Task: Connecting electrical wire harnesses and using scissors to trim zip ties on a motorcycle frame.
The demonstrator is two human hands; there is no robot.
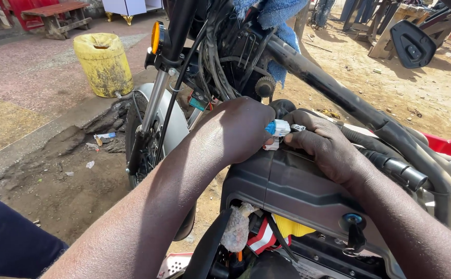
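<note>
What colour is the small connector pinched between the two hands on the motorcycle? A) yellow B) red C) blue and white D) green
C: the connector held between the left hand and the right hand, just above the black plastic cover, has a blue part and a white part.

Both forearms are bare, no sleeves, watch or rings on the left hand [238, 129] or right hand [328, 147]. Dark blue cloth [8, 237] covers a leg, lower left.
</note>
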